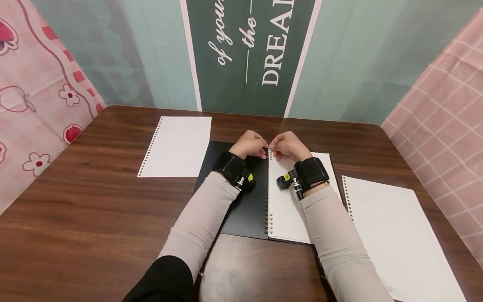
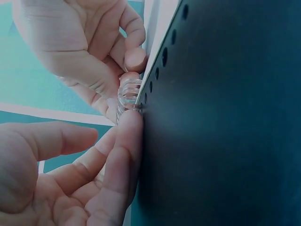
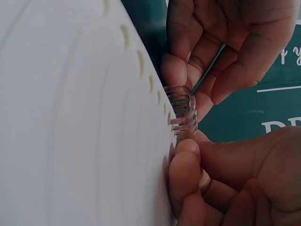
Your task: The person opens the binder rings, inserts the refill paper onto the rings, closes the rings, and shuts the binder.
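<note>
A loose-leaf notebook lies spread on the table, its black cover (image 1: 235, 218) at left and lined white pages (image 1: 288, 224) at right. Clear plastic binder rings (image 3: 188, 110) run through the holes at the far end of the spine, with more rings (image 1: 269, 222) at the near end. My right hand (image 1: 288, 144) pinches the far rings between thumb and forefinger at the page edge. From the cover side, my left hand (image 1: 249, 144) touches the rings with its fingertips; its thumb (image 2: 77, 141) stands apart from them.
One loose punched sheet (image 1: 177, 147) lies at the back left, partly beside the cover. More loose lined paper (image 1: 396, 235) lies right of the notebook, near my right sleeve. The wooden table (image 1: 94, 218) ends at a fabric backdrop behind.
</note>
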Available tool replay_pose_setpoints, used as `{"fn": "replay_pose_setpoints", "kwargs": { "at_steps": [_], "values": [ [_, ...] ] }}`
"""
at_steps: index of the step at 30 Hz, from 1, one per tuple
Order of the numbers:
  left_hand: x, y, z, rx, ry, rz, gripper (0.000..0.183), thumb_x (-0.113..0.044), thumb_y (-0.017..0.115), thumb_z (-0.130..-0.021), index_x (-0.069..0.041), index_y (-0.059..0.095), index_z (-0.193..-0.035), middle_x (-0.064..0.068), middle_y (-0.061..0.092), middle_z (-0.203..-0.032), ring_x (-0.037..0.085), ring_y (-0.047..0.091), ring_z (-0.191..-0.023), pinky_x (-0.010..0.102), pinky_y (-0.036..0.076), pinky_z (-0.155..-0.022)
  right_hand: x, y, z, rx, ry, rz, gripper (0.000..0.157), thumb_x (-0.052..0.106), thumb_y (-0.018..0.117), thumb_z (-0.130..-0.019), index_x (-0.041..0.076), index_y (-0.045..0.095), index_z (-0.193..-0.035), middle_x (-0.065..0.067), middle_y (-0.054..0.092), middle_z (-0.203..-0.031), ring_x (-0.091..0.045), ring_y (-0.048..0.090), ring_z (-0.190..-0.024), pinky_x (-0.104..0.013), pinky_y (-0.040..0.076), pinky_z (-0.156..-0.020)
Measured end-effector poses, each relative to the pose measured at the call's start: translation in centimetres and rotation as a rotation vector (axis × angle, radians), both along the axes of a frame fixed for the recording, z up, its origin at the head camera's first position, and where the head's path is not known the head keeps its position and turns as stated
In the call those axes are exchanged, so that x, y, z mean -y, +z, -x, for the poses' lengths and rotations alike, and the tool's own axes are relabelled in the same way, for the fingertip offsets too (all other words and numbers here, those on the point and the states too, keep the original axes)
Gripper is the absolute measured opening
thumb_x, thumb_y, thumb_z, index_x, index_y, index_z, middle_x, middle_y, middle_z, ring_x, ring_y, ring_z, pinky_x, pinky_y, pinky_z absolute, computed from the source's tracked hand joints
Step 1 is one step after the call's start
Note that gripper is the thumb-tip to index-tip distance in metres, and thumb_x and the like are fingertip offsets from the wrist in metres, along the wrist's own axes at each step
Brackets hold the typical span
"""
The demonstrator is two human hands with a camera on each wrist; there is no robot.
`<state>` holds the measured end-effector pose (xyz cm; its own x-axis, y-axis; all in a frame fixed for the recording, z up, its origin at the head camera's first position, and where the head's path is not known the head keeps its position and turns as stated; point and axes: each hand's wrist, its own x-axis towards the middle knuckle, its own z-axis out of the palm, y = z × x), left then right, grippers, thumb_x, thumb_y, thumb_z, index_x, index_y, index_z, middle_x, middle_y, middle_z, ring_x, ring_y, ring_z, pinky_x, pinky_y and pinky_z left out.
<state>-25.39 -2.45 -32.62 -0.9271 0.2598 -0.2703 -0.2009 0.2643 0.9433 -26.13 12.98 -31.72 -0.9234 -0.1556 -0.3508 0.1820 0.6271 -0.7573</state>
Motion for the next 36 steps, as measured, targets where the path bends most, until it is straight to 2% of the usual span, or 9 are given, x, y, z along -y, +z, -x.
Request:
{"fn": "replay_pose_setpoints", "kwargs": {
  "at_steps": [6, 12, 16, 21, 27, 31, 36],
  "values": [
    [0.1, 0.1, 0.3, 0.015, -0.002, -0.017, 0.024, -0.002, 0.054, -0.096, 0.013, 0.065, -0.111, 0.008, 0.058, -0.067, 0.009, 0.06, -0.05, 0.016, 0.05, -0.052, 0.0, 0.4, 0.1, 0.001, 0.0, 0.001, 0.014, 0.002, 0.053, -0.1, -0.007, 0.063, -0.105, -0.002, 0.056, -0.07, -0.01, 0.053, -0.06, -0.021, 0.046, -0.057],
    [0.3, 0.1, 0.3, 0.0, -0.04, 0.007, 0.023, -0.003, 0.053, -0.098, 0.011, 0.064, -0.112, 0.007, 0.058, -0.07, 0.008, 0.061, -0.054, 0.015, 0.05, -0.055, 0.0, 0.6, 0.0, 0.005, -0.011, 0.006, 0.013, 0.002, 0.053, -0.099, -0.006, 0.062, -0.105, -0.002, 0.055, -0.07, -0.011, 0.052, -0.059, -0.021, 0.045, -0.056],
    [0.7, 0.0, 0.0, -0.03, -0.054, 0.027, 0.016, 0.001, 0.055, -0.094, 0.009, 0.064, -0.104, 0.005, 0.059, -0.068, 0.008, 0.062, -0.056, 0.016, 0.048, -0.057, -0.2, 0.4, -0.3, -0.003, 0.007, 0.019, 0.012, 0.003, 0.053, -0.099, -0.005, 0.061, -0.103, -0.003, 0.056, -0.072, -0.011, 0.053, -0.06, -0.021, 0.046, -0.057],
    [1.0, -0.2, -0.4, -0.09, -0.132, 0.107, 0.006, 0.005, 0.062, -0.087, 0.005, 0.066, -0.091, 0.0, 0.059, -0.062, 0.008, 0.06, -0.058, 0.018, 0.047, -0.059, -1.3, 0.4, -0.6, 0.008, 0.085, -0.014, 0.012, 0.006, 0.056, -0.098, -0.004, 0.06, -0.103, -0.003, 0.06, -0.077, -0.012, 0.057, -0.066, -0.023, 0.047, -0.061],
    [1.2, 0.2, -0.4, -0.159, -0.242, 0.177, 0.008, 0.004, 0.068, -0.083, 0.004, 0.069, -0.091, -0.003, 0.062, -0.063, 0.008, 0.058, -0.062, 0.021, 0.046, -0.061, -2.8, 0.9, -0.9, -0.01, 0.238, -0.09, 0.016, 0.011, 0.062, -0.095, -0.004, 0.067, -0.101, 0.0, 0.062, -0.075, -0.012, 0.054, -0.067, -0.024, 0.043, -0.061],
    [1.6, 0.4, -0.5, -0.189, -0.259, 0.224, 0.013, 0.002, 0.072, -0.081, 0.001, 0.068, -0.093, -0.004, 0.06, -0.066, 0.01, 0.054, -0.064, 0.021, 0.044, -0.061, -2.8, 1.0, -1.0, -0.013, 0.295, -0.077, 0.017, 0.012, 0.063, -0.095, -0.003, 0.07, -0.1, 0.002, 0.062, -0.073, -0.012, 0.05, -0.065, -0.024, 0.041, -0.061],
    [1.7, 0.0, -0.8, -0.195, -0.268, 0.234, 0.016, 0.0, 0.074, -0.08, 0.002, 0.068, -0.095, -0.004, 0.058, -0.067, 0.011, 0.052, -0.064, 0.021, 0.043, -0.059, -2.8, 0.7, -1.5, -0.024, 0.313, -0.06, 0.014, 0.011, 0.065, -0.094, -0.001, 0.07, -0.098, 0.002, 0.061, -0.072, -0.013, 0.05, -0.066, -0.025, 0.039, -0.061]
  ]
}}
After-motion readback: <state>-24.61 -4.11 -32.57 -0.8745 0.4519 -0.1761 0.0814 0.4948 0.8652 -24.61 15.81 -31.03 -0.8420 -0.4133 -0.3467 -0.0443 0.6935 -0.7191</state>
